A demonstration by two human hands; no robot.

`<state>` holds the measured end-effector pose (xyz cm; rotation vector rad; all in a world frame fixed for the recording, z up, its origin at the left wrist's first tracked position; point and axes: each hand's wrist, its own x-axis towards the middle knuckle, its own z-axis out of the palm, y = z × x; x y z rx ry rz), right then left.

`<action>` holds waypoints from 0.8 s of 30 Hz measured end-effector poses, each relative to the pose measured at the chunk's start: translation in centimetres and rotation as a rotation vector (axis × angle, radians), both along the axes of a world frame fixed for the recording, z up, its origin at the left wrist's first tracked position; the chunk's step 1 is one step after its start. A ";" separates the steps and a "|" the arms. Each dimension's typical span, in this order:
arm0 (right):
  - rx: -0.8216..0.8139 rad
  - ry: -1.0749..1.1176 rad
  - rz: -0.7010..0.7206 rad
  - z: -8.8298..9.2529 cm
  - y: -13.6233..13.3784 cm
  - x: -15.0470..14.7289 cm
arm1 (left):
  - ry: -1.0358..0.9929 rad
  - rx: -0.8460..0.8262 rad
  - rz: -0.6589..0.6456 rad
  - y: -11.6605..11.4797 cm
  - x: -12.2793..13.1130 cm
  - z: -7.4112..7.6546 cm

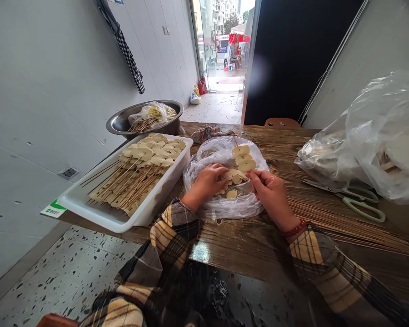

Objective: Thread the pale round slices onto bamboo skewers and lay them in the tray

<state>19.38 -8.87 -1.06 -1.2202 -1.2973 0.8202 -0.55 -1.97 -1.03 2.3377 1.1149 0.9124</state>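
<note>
My right hand (271, 193) is pinched shut on a skewer (244, 159), three pale round slices already threaded on it and its tip pointing to the far side. It hangs right over the clear plastic bag (233, 209) in the middle of the wooden table (245, 247). Inside that bag are loose slices (232, 178), heaped between my two hands. My left hand (207, 179) is down in the bag, fingers curled over the heap. I can't tell whether it has a slice or only rests on them.

To the left, the white tray (122, 223) is full of loaded skewers: slices at the far end, sticks towards me. Beyond it, the metal bowl (117, 123) holds a crumpled bag and more sticks. On the right, a big plastic bag (378, 131) slumps, its contents too blurred to name, with green-handled scissors (361, 202) just in front. A spread of bare bamboo sticks (344, 225) lies near them.
</note>
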 end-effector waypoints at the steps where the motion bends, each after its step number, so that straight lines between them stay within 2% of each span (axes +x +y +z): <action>1: 0.002 -0.004 0.003 0.0 0.0 0.0 | 0.043 0.031 -0.012 0.0 0.1 -0.3; 5: 0.006 -0.011 0.002 0.0 -0.1 -0.1 | 0.132 0.034 0.002 0.0 0.3 -0.9; 8: -0.002 0.005 -0.001 0.2 -0.1 -0.2 | 0.101 -0.015 0.049 0.1 0.4 -0.7; 14: -0.014 0.041 0.004 0.3 -0.1 -0.1 | -0.246 -0.275 0.189 0.3 0.0 -0.2; 18: -0.007 0.053 -0.019 0.4 0.0 0.4 | -0.545 -0.478 0.173 0.2 -0.1 -0.1; 24: 0.017 0.032 -0.028 0.1 0.2 0.5 | -0.697 -0.653 0.085 0.1 0.0 0.3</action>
